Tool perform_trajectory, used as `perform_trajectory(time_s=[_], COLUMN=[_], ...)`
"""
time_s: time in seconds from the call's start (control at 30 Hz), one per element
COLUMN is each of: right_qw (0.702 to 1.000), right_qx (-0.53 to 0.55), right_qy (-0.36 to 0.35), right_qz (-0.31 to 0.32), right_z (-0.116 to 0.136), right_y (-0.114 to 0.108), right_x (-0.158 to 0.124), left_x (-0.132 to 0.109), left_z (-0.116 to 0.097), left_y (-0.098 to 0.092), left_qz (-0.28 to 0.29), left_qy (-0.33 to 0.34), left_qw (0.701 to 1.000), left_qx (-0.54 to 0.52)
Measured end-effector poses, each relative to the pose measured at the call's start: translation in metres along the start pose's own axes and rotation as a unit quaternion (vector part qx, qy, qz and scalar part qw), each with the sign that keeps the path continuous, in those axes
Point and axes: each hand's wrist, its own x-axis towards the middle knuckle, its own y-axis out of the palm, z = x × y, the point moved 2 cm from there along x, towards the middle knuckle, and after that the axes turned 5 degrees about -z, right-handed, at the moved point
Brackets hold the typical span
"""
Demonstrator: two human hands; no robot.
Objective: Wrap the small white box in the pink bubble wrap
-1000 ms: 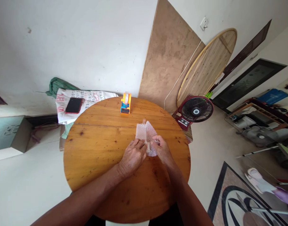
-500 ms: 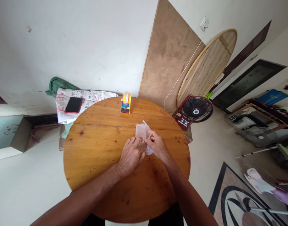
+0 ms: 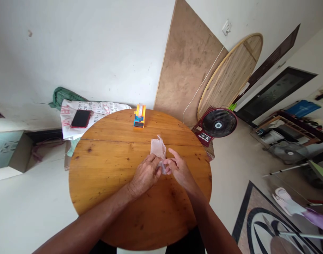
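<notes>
Bubble wrap's [image 3: 157, 147] right flap folded inward since earlier. Left hand [image 3: 147, 172]: fingers curled, holding its near edge. Wrap on table [image 3: 105, 176], likely light, soft, slippery; pinch edges. Right hand [image 3: 178, 167]: half open, index extended, grip unclear.

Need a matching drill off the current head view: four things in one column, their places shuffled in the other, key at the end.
Things
1. Tape dispenser
2. Smartphone
3. Bubble wrap
4. Dark red fan

Places
A. In front of the leaning round wooden board
B. Near the far edge of the wooden table
C. Partly under the fingers of the left hand
D. On the white printed sack

Pairs: 1-B, 2-D, 3-C, 4-A
</notes>
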Motion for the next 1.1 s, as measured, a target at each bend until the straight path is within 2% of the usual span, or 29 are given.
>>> perform_trajectory(time_s=[0.2,0.43,0.57,0.77,0.97,1.03,1.1], right_qw=[0.999,0.994,0.985,0.979,0.973,0.977,0.984], right_qx=[0.035,-0.078,-0.126,-0.147,-0.164,-0.144,-0.121], right_qy=[0.01,-0.051,-0.084,-0.075,-0.09,-0.089,-0.092], right_qz=[0.02,0.057,0.079,0.116,0.134,0.127,0.094], right_z=[0.002,0.013,0.023,0.029,0.037,0.033,0.022], right_y=[-0.002,-0.004,-0.006,-0.011,-0.015,-0.015,-0.015], right_x=[-0.009,-0.015,-0.014,-0.009,-0.004,0.002,0.013], left_x=[-0.001,0.001,0.004,0.007,0.007,0.007,0.008], left_z=[0.005,0.01,0.01,0.013,0.013,0.012,0.012], left_y=[0.002,0.001,0.006,0.014,0.014,0.013,0.013], left_qz=[-0.019,-0.022,-0.028,-0.027,-0.036,-0.036,-0.036], left_qy=[-0.016,-0.085,-0.104,-0.114,-0.101,-0.084,-0.072], left_qw=[0.998,0.977,0.98,0.983,0.985,0.987,0.988], left_qx=[-0.057,-0.196,-0.166,-0.141,-0.135,-0.129,-0.128])
